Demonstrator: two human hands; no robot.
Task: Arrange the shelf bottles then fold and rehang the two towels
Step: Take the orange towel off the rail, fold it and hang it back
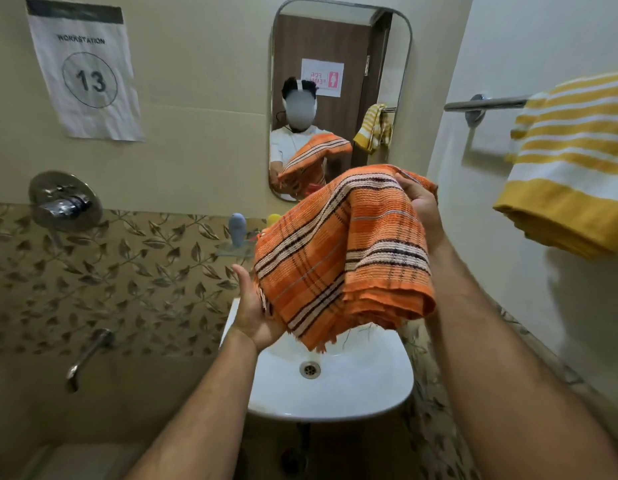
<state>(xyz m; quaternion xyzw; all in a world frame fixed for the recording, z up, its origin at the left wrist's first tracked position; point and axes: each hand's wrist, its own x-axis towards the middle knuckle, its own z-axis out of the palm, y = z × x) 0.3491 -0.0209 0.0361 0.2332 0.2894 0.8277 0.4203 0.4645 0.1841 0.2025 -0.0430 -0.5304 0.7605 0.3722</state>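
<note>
Folding orange towel: soft, light, limp; best held at folded edges. Left hand cradles underneath, fingers hidden; right hand grips top fold.

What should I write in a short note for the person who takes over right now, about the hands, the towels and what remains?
Left hand: supports the folded orange towel from below at its left edge.
Right hand: grips the towel's upper right fold.
The towel is held above the sink.
Yellow striped towel: already hangs folded on the rail.
Shelf bottles: mostly hidden behind the towel; arrangement cannot be confirmed.
Left: hang the orange towel on the rail.
</note>
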